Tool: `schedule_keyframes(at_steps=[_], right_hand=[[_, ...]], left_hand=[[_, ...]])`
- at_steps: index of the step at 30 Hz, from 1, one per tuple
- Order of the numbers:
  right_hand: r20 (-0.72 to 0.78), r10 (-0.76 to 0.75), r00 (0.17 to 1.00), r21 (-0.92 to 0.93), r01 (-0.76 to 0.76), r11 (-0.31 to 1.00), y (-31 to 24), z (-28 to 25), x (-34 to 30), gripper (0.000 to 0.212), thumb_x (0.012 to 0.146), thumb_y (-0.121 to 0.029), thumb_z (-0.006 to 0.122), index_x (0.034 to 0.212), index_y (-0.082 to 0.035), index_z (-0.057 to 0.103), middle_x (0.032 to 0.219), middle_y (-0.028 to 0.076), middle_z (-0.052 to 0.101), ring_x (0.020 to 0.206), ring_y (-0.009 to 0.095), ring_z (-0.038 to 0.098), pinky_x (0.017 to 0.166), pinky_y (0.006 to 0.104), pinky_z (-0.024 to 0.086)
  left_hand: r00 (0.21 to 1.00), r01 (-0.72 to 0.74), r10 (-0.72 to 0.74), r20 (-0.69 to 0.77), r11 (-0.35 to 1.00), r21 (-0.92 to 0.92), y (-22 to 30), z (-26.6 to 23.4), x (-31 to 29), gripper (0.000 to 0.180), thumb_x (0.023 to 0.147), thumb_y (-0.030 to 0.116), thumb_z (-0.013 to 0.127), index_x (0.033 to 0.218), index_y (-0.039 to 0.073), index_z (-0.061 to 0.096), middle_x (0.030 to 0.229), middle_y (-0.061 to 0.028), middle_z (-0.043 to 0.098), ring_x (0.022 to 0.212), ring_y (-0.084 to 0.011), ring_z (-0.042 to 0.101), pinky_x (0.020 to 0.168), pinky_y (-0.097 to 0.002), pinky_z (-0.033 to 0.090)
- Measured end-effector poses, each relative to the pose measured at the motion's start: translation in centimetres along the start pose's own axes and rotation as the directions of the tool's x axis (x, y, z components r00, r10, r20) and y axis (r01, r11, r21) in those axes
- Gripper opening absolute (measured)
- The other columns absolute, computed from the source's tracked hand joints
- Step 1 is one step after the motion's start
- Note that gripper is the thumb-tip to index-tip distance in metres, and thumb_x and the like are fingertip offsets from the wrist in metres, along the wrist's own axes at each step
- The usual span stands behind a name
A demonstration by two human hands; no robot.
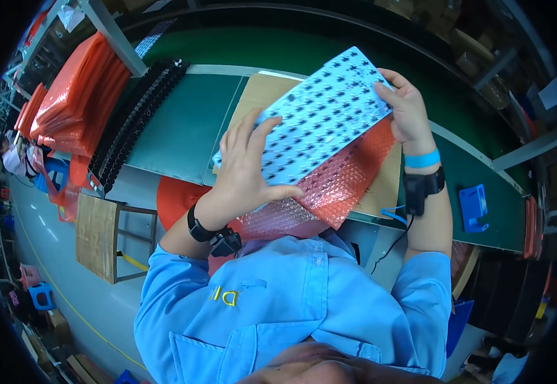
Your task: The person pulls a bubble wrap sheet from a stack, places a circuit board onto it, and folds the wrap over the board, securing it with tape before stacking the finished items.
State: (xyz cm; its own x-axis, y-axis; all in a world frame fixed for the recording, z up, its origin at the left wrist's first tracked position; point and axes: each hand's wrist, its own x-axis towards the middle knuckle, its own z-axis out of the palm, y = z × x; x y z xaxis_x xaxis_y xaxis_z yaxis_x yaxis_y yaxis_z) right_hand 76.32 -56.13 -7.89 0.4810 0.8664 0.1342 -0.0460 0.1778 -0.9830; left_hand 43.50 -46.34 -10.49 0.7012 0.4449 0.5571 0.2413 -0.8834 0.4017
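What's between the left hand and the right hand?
A pale panel with dark marks; red bubble wrap shows past its lower edge. Seen in the head view.

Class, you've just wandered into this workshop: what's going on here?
A person in a blue shirt is handling a flat, pale panel with rows of dark marks. The right hand grips its right end, thumb on top; the left hand is spread over its left end. Red bubble wrap shows below the panel, above a cardboard sheet on the green worktop. More red bubble wrap is stacked at the left.
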Motion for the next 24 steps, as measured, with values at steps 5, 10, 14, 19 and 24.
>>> schedule_keyframes(at_steps=[5,10,14,19,24], right_hand=[[-0.050,0.184,0.982,-0.073,-0.188,0.979,2.0,-7.0,2.4,0.040,0.094,-0.010,0.067,0.132,0.000,0.058,0.109,0.008,0.072,0.098,0.015,0.070,0.087,0.0299,0.057],[-0.129,0.302,0.945,-0.064,-0.312,0.948,6.9,-7.7,3.2,0.039,0.093,-0.010,0.069,0.130,0.000,0.062,0.111,0.009,0.071,0.098,0.017,0.069,0.089,0.0301,0.055],[-0.164,0.145,0.976,-0.623,-0.216,0.752,8.7,-7.4,4.1,0.037,0.093,-0.014,0.070,0.126,0.001,0.066,0.114,0.012,0.071,0.098,0.021,0.069,0.089,0.0313,0.054],[-0.063,-0.028,0.998,-0.951,-0.052,0.303,9.3,-6.6,5.3,0.037,0.091,-0.021,0.072,0.122,0.000,0.069,0.116,0.017,0.071,0.102,0.027,0.069,0.092,0.0369,0.053],[-0.105,0.245,0.964,-0.803,-0.228,0.550,8.5,-5.6,6.7,0.043,0.092,-0.029,0.071,0.126,-0.004,0.068,0.124,0.021,0.066,0.112,0.032,0.064,0.100,0.0378,0.048]], left_hand=[[0.993,0.085,-0.073,0.097,0.987,-0.135,-2.4,1.7,-2.3,0.093,0.060,0.042,0.091,0.137,0.005,0.053,0.127,-0.0221,0.055,0.119,-0.0381,0.051,0.100,-0.0471,0.041],[0.982,0.174,-0.163,0.095,0.977,-0.121,-3.2,4.7,-4.7,0.056,0.066,0.028,0.088,0.116,0.006,0.072,0.101,-0.0113,0.066,0.097,-0.0304,0.061,0.084,-0.0381,0.050],[0.980,0.199,-0.199,0.019,0.964,-0.179,-3.3,5.4,-4.7,0.044,0.065,0.025,0.087,0.104,0.008,0.077,0.095,-0.0089,0.067,0.091,-0.0293,0.061,0.079,-0.0393,0.050],[0.982,0.187,-0.189,0.007,0.964,-0.188,-3.7,5.5,-5.0,0.046,0.061,0.019,0.089,0.104,0.005,0.077,0.095,-0.0104,0.067,0.093,-0.0294,0.062,0.081,-0.0389,0.050],[0.981,0.191,-0.192,0.012,0.963,-0.192,-3.9,5.6,-4.9,0.047,0.061,0.019,0.089,0.103,0.005,0.076,0.094,-0.0098,0.067,0.091,-0.0287,0.062,0.080,-0.0382,0.050]])
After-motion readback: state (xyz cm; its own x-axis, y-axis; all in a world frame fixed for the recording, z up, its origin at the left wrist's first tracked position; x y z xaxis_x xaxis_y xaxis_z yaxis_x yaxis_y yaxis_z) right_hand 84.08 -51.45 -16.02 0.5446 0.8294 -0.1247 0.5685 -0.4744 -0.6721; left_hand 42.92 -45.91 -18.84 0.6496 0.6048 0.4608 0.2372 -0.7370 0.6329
